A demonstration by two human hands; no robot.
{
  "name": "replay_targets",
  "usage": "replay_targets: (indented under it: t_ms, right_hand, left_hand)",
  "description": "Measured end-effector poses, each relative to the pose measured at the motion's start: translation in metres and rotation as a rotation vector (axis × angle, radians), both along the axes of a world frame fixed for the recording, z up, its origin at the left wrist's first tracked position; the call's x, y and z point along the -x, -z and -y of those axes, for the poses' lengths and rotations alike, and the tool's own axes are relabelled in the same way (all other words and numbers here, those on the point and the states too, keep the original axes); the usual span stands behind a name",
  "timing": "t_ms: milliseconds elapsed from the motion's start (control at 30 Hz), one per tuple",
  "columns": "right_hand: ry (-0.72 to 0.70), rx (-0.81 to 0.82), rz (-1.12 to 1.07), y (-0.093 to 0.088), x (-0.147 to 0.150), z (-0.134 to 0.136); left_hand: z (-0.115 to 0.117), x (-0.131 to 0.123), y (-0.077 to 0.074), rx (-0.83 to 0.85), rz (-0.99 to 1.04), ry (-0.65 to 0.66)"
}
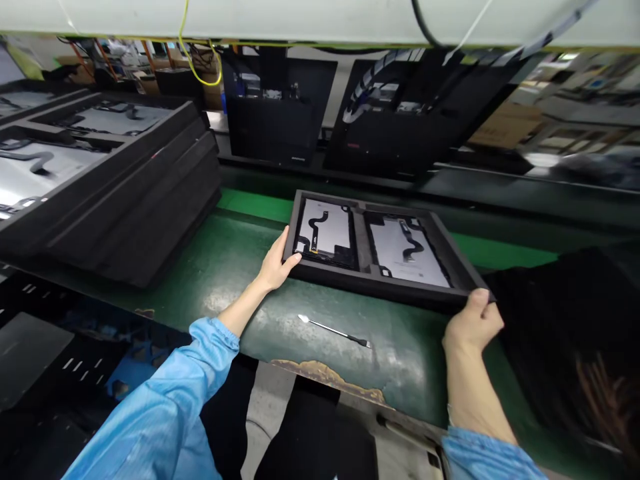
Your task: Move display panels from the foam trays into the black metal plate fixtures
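Black foam two-compartment tray (363, 280) lies on green table (225, 267) | left hand (275, 263) grips tray's left edge | right hand (473, 327) grips its near right corner | slim metal spudger (333, 331) lies just before tray

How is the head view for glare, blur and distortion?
Head view: glare washes the panels in the stack of trays; right background is blurred; straight edges bow. Both the left hand and right hand are sharp on the black tray.
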State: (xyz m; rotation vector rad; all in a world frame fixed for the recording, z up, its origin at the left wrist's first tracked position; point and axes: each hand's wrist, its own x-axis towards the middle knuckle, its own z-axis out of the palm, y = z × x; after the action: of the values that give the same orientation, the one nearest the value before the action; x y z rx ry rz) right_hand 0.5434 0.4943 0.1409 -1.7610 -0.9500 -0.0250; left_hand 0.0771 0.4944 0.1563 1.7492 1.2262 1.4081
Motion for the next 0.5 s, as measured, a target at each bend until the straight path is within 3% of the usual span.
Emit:
replay_targets:
  t_ms: [200, 300, 500]
  right_hand:
    - [-0.144, 0.097, -0.021, 0.004, -0.003, 0.0]
    - [-0.125, 0.21, -0.003, 0.0, -0.001, 0.001]
    - [-0.067, 0.237, -0.006, -0.013, -0.001, -0.001]
  left_hand:
    - [-0.002, -0.003, -0.001, 0.045, 0.083, -0.058]
    - [-0.004, -0.006, -0.001, 0.041, 0.079, -0.117]
    - [0.005, -0.012, -0.009, 0.152, 0.183, -0.21]
